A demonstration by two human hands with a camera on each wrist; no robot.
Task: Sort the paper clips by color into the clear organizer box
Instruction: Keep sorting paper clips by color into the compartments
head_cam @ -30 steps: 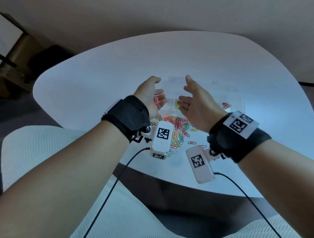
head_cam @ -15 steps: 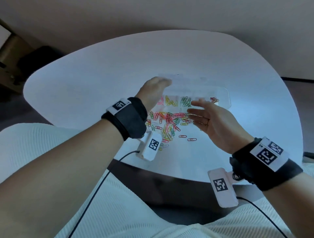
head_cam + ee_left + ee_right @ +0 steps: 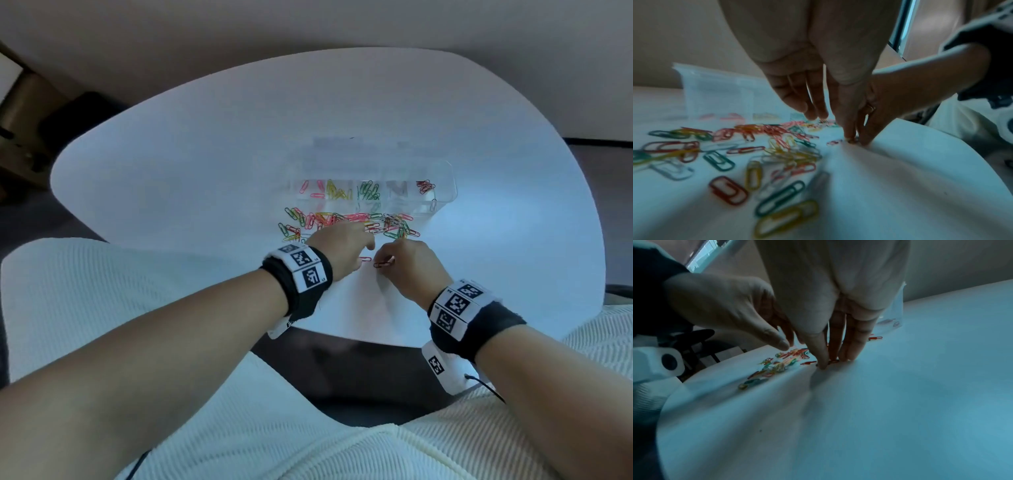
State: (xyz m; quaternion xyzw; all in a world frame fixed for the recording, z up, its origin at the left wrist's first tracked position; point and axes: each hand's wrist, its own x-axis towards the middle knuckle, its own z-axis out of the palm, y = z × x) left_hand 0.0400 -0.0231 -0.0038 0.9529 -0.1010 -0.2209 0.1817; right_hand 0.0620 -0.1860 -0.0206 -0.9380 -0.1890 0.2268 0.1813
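head view: white table (image 3: 205,171); clear organizer box (image 3: 442,192) at its far middle, holding pink, yellow, green and red clips in separate compartments; loose pile of paper clips (image 3: 342,222) just in front of it. left hand (image 3: 342,246) over the pile's near edge, fingers relaxed, holding nothing. right hand (image 3: 411,263) beside it, fingertips down on a red paper clip (image 3: 383,263).

left wrist view: left fingers (image 3: 813,104) straight, off the table; clips blurred.

right wrist view: right fingertips (image 3: 823,365) touch the red clip; a firm pinch cannot be told.
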